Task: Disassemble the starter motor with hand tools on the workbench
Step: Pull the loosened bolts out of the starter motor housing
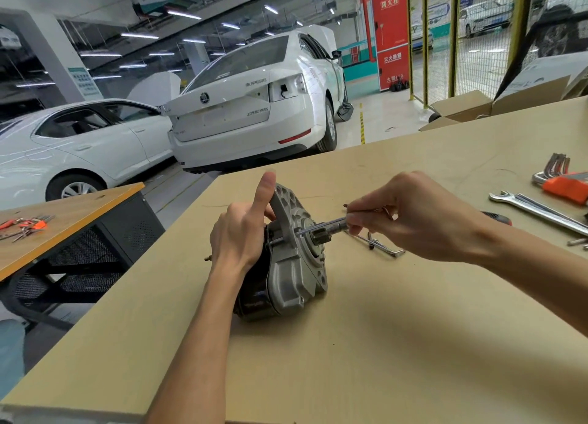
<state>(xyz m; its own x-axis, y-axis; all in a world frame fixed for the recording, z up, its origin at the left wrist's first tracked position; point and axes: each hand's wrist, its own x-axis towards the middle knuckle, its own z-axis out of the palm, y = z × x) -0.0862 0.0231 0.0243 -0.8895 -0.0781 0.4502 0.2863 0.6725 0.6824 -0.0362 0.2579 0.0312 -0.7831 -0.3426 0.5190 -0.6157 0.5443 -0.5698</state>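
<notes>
White cars [254, 102] stand parked on the workshop floor beyond my plywood workbench [366, 344], where the starter motor [286, 264] lies on its side near the middle of the board — its black body toward my left, its grey flanged nose toward my right. My left hand [241, 229] is wrapped around the motor's far side, thumb up along the rim of the flange. My right hand [410, 217] is pinched shut on a slim metal tool [321, 227], whose tip meets the flange just above the pinion gear [321, 237]. Beside the motor, under my right hand, a bent hex key [381, 247] lies on the board. Farther right rest a steel spanner [537, 210] and an orange-holdered hex key set [563, 178] — well apart from the motor. Open cardboard boxes [477, 105] sit at the bench's far edge.
</notes>
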